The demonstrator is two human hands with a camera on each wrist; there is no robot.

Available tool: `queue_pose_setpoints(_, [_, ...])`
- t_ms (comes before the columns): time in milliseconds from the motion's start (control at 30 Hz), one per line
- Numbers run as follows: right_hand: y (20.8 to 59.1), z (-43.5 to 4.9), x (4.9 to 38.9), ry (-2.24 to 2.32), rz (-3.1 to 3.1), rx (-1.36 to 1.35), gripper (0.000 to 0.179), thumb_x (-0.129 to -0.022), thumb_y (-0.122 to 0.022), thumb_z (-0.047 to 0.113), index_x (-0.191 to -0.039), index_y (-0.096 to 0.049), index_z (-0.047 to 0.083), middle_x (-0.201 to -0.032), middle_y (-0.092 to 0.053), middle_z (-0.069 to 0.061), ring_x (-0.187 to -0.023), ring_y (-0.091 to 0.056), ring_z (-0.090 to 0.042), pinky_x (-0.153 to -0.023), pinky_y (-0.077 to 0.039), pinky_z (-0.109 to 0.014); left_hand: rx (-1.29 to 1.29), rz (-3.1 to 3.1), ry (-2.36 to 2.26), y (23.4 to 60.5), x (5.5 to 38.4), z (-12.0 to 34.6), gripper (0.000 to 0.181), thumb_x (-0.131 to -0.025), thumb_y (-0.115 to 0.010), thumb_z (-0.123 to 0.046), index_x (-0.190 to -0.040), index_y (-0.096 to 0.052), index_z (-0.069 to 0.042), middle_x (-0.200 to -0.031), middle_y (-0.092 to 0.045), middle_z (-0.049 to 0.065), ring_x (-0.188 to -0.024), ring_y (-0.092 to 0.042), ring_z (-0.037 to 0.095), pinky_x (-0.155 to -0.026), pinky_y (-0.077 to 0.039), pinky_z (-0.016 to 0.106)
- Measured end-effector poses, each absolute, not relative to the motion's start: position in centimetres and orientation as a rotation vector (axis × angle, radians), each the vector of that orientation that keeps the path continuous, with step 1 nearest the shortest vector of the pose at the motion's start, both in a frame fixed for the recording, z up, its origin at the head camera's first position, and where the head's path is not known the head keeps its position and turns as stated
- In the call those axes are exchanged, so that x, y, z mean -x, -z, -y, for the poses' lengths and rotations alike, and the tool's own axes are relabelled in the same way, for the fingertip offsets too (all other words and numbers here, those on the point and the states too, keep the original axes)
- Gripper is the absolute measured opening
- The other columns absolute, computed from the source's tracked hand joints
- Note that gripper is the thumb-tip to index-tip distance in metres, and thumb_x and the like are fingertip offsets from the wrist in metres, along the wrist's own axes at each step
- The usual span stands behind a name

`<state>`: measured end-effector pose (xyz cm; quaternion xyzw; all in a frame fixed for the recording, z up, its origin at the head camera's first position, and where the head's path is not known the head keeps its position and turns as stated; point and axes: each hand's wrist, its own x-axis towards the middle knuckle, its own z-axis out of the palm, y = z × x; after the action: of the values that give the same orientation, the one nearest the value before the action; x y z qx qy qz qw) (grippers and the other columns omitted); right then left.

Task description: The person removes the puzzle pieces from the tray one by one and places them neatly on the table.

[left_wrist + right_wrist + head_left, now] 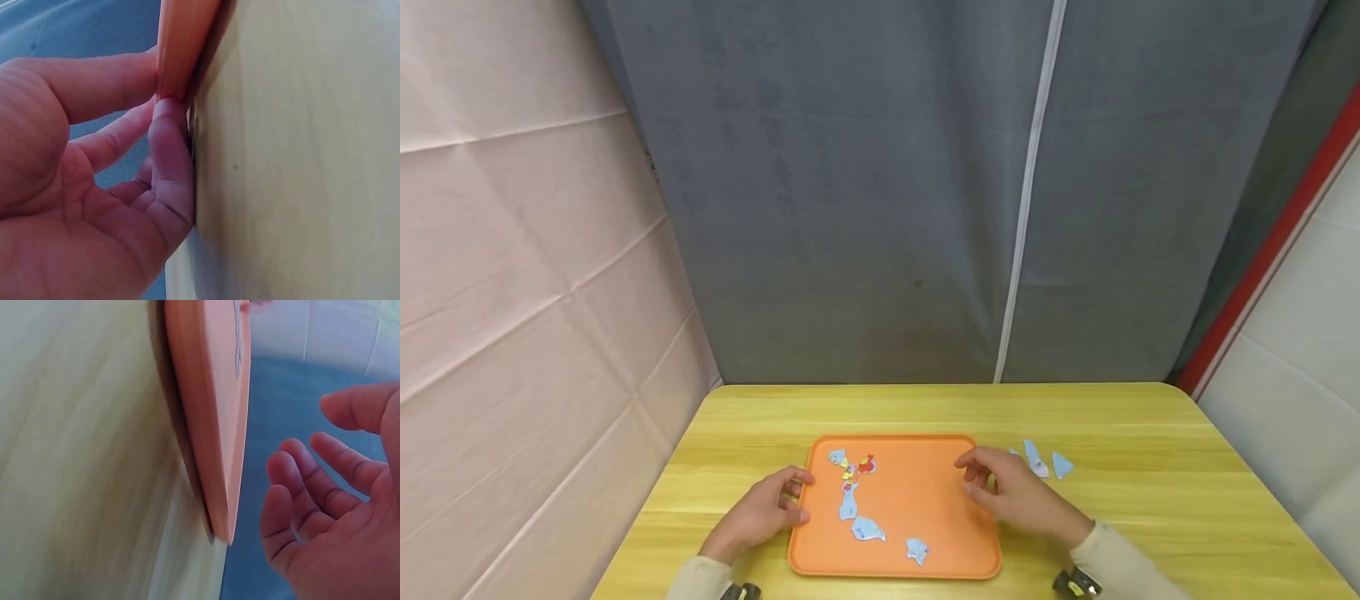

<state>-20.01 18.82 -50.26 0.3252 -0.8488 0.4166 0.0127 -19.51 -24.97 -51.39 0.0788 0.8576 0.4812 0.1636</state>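
Observation:
An orange tray (pixel 925 500) lies on the table, with several light-blue paper pieces on its left half, one (pixel 868 529) near the lower middle-left and a red-and-yellow one (pixel 867 464) higher up. My left hand (pixel 765 510) is at the tray's left edge; in the left wrist view its thumb and a bent finger (pixel 170 150) hold the rim (pixel 181 50). Over the tray's right rim hovers my right hand (pixel 1011 490), fingers loosely bent and nothing between them. The right wrist view shows that hand (pixel 337 500) apart from the tray's side (pixel 194 406).
More light-blue pieces, one of them triangular (pixel 1062 465), lie on the yellow wood-grain table (pixel 1120 425) right of the tray, partly behind my right hand. A grey curtain (pixel 850 208) hangs behind the table, with pale cloth (pixel 535 292) on the left.

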Motion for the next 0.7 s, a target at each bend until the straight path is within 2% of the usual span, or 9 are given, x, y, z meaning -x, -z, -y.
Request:
queue_pose_setpoints(167, [50.3,-17.7,19.5,-1.34,2.667,-1.071,0.02,-0.103,-0.068,0.011,-0.123,-0.068,0.007,-0.098,-0.065,0.008,-0.088,-0.06,-0.001,-0.074,-0.055,-0.027,-0.226,-2.442,-1.368,51.3,19.6,24.9,0.052,-0.087,-0.083,-0.003,-0.134,-0.062,-0.006,-0.117,-0.059,0.014,-0.09,-0.061,0.022,-0.071,-0.054,0.031])
queue_pose_setpoints(467, [51.1,-16.0,18.8,-1.309,2.686,-1.209,0.021,-0.102,-0.071,0.014,-0.122,-0.067,0.008,-0.1,-0.067,0.009,-0.089,-0.059,0.0,-0.076,-0.055,-0.026,-0.237,-2.427,-1.37,51.3,19.5,25.0,0.051,-0.088,-0.083,-0.003,-0.134,-0.061,-0.005,-0.118,-0.058,0.015,-0.09,-0.061,0.023,-0.071,-0.054,0.03])
queue_pose_setpoints(700, [51.6,-14.7,18.3,-1.252,2.736,-1.29,0.026,-0.102,-0.072,0.017,-0.125,-0.067,0.008,-0.104,-0.07,0.002,-0.092,-0.061,-0.001,-0.079,-0.056,-0.022,-0.25,-2.424,-1.381,51.5,19.6,25.2,0.052,-0.088,-0.083,-0.003,-0.134,-0.061,-0.004,-0.119,-0.058,0.015,-0.09,-0.061,0.022,-0.07,-0.054,0.03])
